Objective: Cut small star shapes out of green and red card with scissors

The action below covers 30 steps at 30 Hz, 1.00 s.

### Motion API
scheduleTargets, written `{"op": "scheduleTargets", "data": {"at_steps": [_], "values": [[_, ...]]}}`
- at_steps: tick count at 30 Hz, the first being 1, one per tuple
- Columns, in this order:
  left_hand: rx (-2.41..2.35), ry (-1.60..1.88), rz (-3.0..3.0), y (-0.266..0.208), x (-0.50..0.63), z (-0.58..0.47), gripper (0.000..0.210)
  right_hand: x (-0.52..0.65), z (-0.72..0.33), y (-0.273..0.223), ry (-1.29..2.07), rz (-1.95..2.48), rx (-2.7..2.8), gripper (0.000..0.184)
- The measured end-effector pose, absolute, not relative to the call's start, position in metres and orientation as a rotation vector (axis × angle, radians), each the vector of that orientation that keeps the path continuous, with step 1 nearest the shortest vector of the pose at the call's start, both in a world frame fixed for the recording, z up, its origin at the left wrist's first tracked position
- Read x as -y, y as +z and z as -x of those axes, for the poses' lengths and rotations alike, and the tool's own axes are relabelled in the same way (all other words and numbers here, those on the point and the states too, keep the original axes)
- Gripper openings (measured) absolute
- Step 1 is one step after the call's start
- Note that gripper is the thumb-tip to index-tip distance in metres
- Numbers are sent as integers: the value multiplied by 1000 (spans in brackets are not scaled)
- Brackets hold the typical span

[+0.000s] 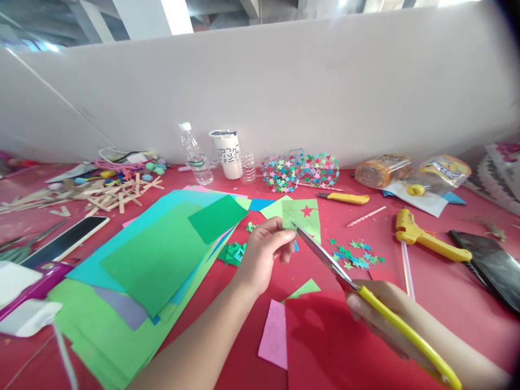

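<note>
Just right of frame centre, I have bare tabletop (307,266) to cross, hemmed by left hand (263,253) and scissors (376,305).

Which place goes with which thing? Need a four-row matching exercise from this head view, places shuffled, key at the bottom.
Things
1. Light green rectangular sheet with star outlines
2. Yellow-handled metal scissors
3. Yellow plastic glue gun
4. White cup with dark lettering

Places
A. Lying to the right of the loose green and blue stars
B. In the grip of the right hand
C. Standing beside the clear plastic bottle with a white cap
D. In the grip of the left hand

Pairs: 1-D, 2-B, 3-A, 4-C
</note>
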State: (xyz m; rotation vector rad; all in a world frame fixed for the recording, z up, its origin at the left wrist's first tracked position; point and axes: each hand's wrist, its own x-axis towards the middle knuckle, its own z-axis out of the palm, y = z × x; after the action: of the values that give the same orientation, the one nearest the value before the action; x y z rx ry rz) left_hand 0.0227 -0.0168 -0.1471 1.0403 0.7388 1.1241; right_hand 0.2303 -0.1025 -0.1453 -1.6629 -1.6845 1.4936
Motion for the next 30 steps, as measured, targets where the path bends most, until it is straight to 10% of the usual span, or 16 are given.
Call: {"op": "scheduleTargets", "data": {"at_steps": [30], "values": [[-686, 1249, -995, -147, 15, -24, 14, 107, -229, -166, 1337, 1677, 1743, 71]]}}
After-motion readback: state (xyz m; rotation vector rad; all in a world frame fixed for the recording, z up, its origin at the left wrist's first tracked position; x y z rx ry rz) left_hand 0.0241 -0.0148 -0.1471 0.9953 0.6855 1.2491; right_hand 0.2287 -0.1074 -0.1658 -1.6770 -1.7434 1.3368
